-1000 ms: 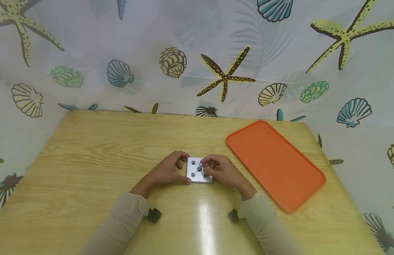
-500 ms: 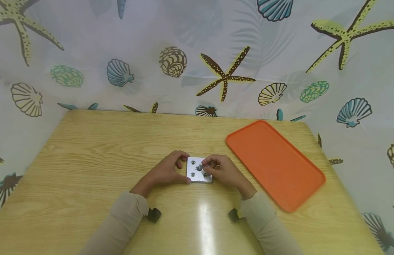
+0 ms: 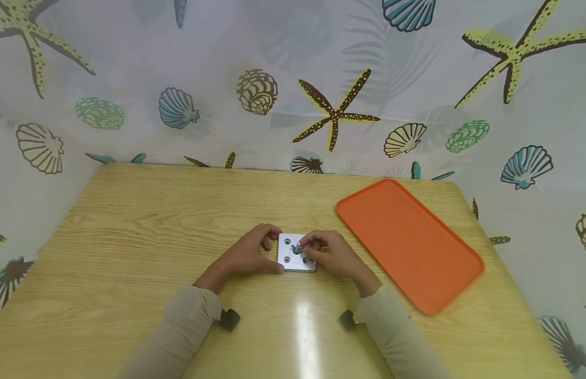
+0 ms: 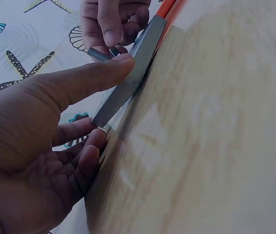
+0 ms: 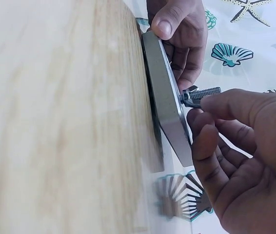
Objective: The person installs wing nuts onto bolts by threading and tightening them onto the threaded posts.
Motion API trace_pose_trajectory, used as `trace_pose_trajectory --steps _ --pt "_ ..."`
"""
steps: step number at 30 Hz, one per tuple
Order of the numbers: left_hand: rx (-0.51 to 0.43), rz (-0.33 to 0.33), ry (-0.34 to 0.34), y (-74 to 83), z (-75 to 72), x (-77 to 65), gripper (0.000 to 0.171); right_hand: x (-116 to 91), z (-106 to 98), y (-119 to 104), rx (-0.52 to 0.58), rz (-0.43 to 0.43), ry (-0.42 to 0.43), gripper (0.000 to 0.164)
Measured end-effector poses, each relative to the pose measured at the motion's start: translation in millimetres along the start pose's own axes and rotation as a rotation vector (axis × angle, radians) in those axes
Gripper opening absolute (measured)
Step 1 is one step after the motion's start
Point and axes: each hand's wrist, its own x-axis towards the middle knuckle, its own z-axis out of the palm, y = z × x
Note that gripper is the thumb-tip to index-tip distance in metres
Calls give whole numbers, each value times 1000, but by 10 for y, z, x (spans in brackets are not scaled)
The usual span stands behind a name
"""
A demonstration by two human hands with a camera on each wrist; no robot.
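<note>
A square silver metal plate with holes near its corners lies on the table. A threaded stud sticks up from its middle with a wing nut low on it, close to the plate. My left hand holds the plate's left side, thumb on the near edge and fingers at the far one. At the stud, my right hand pinches the wing nut between thumb and fingers. In the head view those fingers partly cover the nut and the plate's right side.
An orange tray lies slanted to the right of the hands. The wooden table meets a cloth printed with shells and starfish at the back and sides.
The wing nut has turned on the stud, its wings now at another angle. My right fingers have shifted slightly with it. My left hand and the plate stay in place.
</note>
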Motion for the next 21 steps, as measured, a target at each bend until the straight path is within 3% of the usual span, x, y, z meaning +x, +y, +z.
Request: trace_pose_trajectory --steps 21 --pt "1 1 0 11 -6 -3 80 16 16 16 30 -4 -22 19"
